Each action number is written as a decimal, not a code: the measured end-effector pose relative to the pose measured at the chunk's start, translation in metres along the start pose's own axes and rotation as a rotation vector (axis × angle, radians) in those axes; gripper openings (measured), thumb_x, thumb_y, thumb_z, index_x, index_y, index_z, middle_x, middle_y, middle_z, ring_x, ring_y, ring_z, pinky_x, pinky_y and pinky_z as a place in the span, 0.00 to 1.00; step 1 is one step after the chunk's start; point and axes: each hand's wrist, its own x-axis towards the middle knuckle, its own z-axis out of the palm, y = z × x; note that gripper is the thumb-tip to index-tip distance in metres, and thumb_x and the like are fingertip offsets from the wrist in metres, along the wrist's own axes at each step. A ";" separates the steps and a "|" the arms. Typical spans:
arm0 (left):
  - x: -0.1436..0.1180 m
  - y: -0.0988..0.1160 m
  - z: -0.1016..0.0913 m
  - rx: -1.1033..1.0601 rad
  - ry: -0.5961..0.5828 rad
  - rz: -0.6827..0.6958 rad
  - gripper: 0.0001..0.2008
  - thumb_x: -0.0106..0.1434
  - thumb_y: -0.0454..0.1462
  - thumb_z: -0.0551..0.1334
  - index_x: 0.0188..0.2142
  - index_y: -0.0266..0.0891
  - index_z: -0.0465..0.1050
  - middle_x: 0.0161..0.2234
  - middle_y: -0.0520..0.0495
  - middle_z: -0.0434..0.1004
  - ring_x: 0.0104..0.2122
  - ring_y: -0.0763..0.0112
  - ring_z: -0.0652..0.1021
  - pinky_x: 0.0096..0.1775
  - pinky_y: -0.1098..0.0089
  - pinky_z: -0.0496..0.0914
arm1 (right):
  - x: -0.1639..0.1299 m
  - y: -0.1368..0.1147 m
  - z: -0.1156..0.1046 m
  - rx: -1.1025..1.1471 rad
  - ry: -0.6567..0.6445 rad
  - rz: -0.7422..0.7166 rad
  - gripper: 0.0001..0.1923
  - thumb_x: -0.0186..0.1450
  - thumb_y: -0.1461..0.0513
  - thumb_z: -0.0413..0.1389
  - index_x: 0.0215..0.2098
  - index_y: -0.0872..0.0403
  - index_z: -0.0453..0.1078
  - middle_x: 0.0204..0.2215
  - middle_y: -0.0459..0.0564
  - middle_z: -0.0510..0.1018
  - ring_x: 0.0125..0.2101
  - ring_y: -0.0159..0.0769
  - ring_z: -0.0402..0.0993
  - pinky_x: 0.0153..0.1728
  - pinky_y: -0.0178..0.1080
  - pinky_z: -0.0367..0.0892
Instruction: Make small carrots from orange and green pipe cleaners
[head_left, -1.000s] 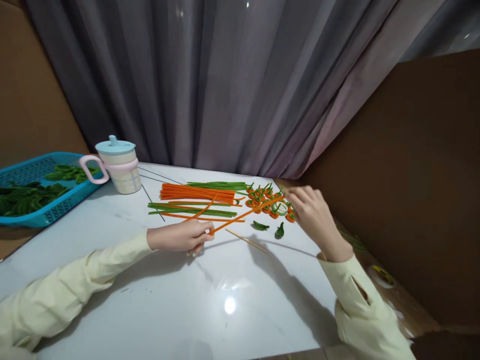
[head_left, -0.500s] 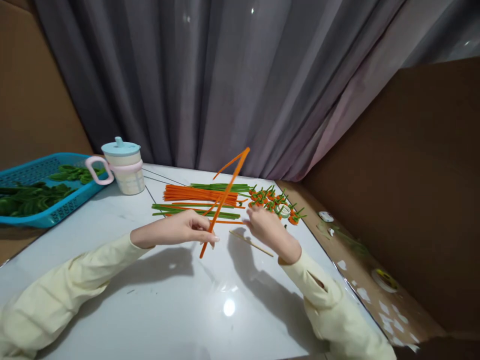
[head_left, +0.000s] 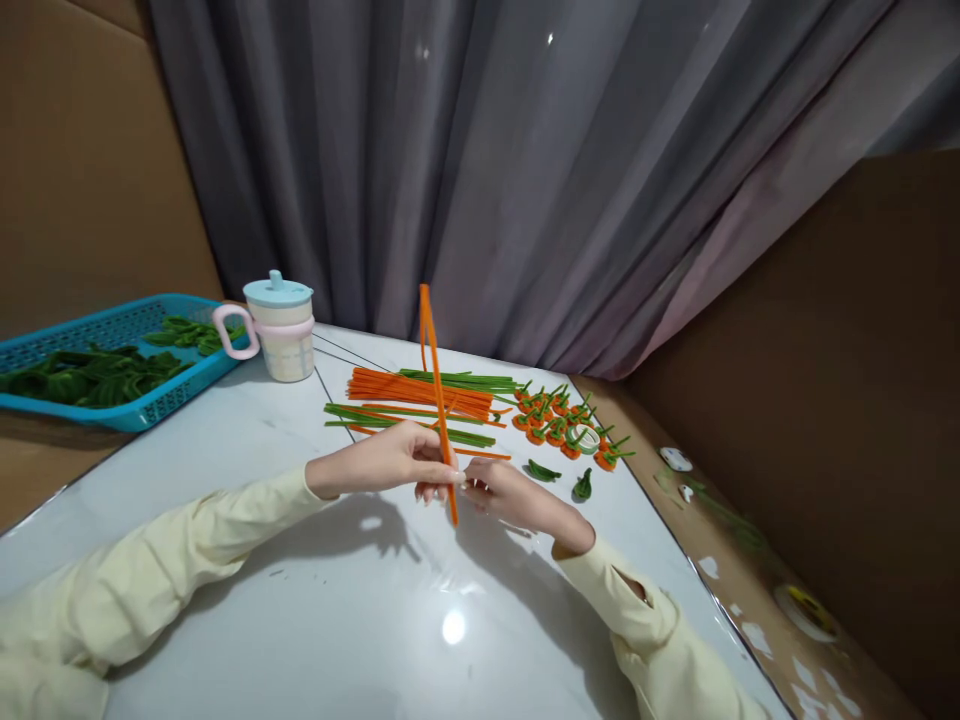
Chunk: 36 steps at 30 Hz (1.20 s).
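My left hand pinches a long orange pipe cleaner that stands almost upright, its top end bent over. My right hand meets it from the right, fingertips at the lower part of the same stem; whether it also holds the thin wooden stick seen earlier I cannot tell. Just behind lie a bundle of orange pipe cleaners and green pipe cleaners on the white table. Several small orange-and-green carrot shapes sit to the right, with two green leaf pieces nearer me.
A lidded cup with a pink handle stands at the back left, beside a blue basket of green pieces. A grey curtain hangs behind. Brown cardboard walls close the right side, with scraps on the brown ledge.
The orange pipe cleaner went from lying low across the table to standing upright. My right hand came back from the carrot shapes to the stem by my left hand. The camera view shifted left.
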 end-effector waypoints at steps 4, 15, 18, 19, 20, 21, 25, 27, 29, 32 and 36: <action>-0.001 0.003 0.001 0.103 0.153 0.061 0.16 0.62 0.47 0.57 0.29 0.35 0.68 0.23 0.53 0.68 0.21 0.77 0.67 0.24 0.76 0.61 | -0.005 -0.020 -0.028 0.088 -0.078 -0.136 0.09 0.63 0.72 0.49 0.29 0.58 0.69 0.26 0.44 0.69 0.26 0.27 0.64 0.29 0.29 0.59; -0.004 0.006 0.006 0.134 0.217 0.084 0.12 0.65 0.43 0.53 0.30 0.37 0.64 0.24 0.54 0.67 0.24 0.75 0.69 0.27 0.75 0.63 | -0.013 -0.049 -0.037 0.162 -0.008 -0.135 0.12 0.66 0.64 0.53 0.24 0.59 0.68 0.25 0.45 0.66 0.24 0.27 0.59 0.28 0.30 0.57; -0.007 0.010 0.005 0.177 0.253 0.096 0.13 0.65 0.44 0.53 0.30 0.37 0.64 0.23 0.54 0.66 0.23 0.76 0.68 0.26 0.75 0.61 | -0.012 -0.047 -0.037 0.197 0.035 -0.147 0.15 0.65 0.64 0.53 0.21 0.58 0.65 0.22 0.42 0.61 0.22 0.26 0.55 0.26 0.31 0.54; -0.008 0.012 0.005 0.182 0.258 0.097 0.13 0.65 0.44 0.53 0.30 0.37 0.63 0.23 0.54 0.65 0.23 0.76 0.67 0.26 0.75 0.61 | -0.013 -0.046 -0.038 0.206 0.045 -0.160 0.15 0.65 0.64 0.53 0.20 0.58 0.64 0.21 0.42 0.60 0.22 0.26 0.55 0.26 0.31 0.54; -0.008 0.013 0.005 0.184 0.263 0.096 0.14 0.65 0.45 0.52 0.30 0.37 0.63 0.23 0.54 0.65 0.23 0.76 0.67 0.26 0.75 0.61 | -0.014 -0.045 -0.040 0.214 0.058 -0.172 0.15 0.65 0.64 0.53 0.20 0.58 0.64 0.20 0.41 0.59 0.22 0.26 0.54 0.26 0.31 0.53; -0.009 0.015 0.006 0.186 0.270 0.096 0.14 0.65 0.45 0.52 0.30 0.37 0.63 0.23 0.54 0.65 0.23 0.76 0.67 0.26 0.75 0.61 | -0.015 -0.044 -0.041 0.219 0.072 -0.179 0.16 0.65 0.63 0.53 0.20 0.58 0.63 0.20 0.41 0.59 0.22 0.26 0.54 0.26 0.31 0.53; -0.010 0.016 0.007 0.181 0.271 0.096 0.13 0.66 0.43 0.52 0.31 0.37 0.64 0.23 0.54 0.65 0.24 0.76 0.67 0.26 0.75 0.61 | -0.018 -0.045 -0.044 0.219 0.084 -0.155 0.16 0.64 0.63 0.56 0.19 0.58 0.63 0.20 0.40 0.59 0.21 0.25 0.55 0.25 0.31 0.52; -0.011 0.015 0.007 0.170 0.255 0.091 0.12 0.66 0.42 0.52 0.31 0.37 0.64 0.23 0.54 0.66 0.23 0.76 0.67 0.26 0.75 0.61 | -0.018 -0.046 -0.044 0.209 0.087 -0.120 0.16 0.63 0.63 0.57 0.19 0.58 0.63 0.19 0.40 0.59 0.21 0.25 0.55 0.24 0.31 0.52; -0.011 0.014 0.008 0.178 0.249 0.091 0.11 0.65 0.42 0.52 0.32 0.37 0.65 0.23 0.54 0.66 0.23 0.76 0.67 0.25 0.75 0.61 | -0.017 -0.046 -0.044 0.202 0.098 -0.094 0.16 0.61 0.62 0.59 0.18 0.58 0.63 0.19 0.40 0.60 0.22 0.25 0.56 0.24 0.30 0.52; -0.013 0.013 0.008 0.201 0.268 0.099 0.11 0.65 0.42 0.53 0.32 0.37 0.66 0.23 0.53 0.67 0.24 0.75 0.69 0.26 0.75 0.62 | -0.016 -0.047 -0.044 0.198 0.116 -0.082 0.16 0.60 0.61 0.60 0.18 0.58 0.63 0.20 0.41 0.60 0.22 0.25 0.57 0.24 0.30 0.52; -0.014 0.013 0.009 0.201 0.288 0.108 0.12 0.64 0.42 0.53 0.31 0.36 0.66 0.23 0.53 0.67 0.24 0.75 0.69 0.26 0.75 0.63 | -0.016 -0.050 -0.042 0.191 0.129 -0.078 0.15 0.61 0.63 0.59 0.17 0.58 0.65 0.19 0.40 0.59 0.20 0.24 0.55 0.23 0.30 0.51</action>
